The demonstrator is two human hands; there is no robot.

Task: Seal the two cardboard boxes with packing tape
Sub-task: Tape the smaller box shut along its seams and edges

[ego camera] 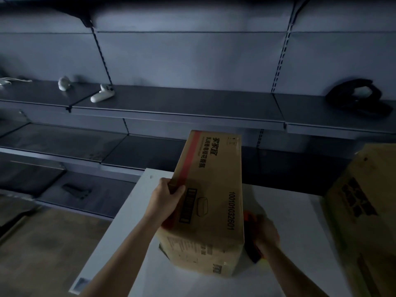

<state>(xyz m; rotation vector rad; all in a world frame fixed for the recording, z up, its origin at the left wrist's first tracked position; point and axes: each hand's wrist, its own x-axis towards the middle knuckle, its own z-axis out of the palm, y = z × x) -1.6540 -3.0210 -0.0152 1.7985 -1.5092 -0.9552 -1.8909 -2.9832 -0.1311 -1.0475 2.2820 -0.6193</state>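
Two bare forearms [120, 260] come up from the bottom edge, one on each side of a long cardboard box [212, 189]. The left grip [166, 197] is clamped on the box's left long edge about halfway along, with the thumb over the printed top face and the fingers curled down the side. Towards the person from this grip, the box's near end is down on the white table [128, 243]. Beyond the grip, the far end rises and tilts away towards the shelves. A red stripe runs along the edge that the left grip holds, and dark print and a long number cover the top face.

The right grip [265, 232] is low, just right of the box's near end and close to the table. It is blurred, but it is closed round an orange and black tool [251, 252], which shows above and below the hand and lies against the box's right side. Further right of this grip, well apart from it, a second cardboard box [364, 211] stands at the table's right side, partly out of view.

Left of the left grip and lower than the table lies flat brown cardboard [42, 243]. Beyond both grips run dark metal shelves [182, 103]. They carry two white controllers [102, 94] on the left and a black object [357, 97] on the right.
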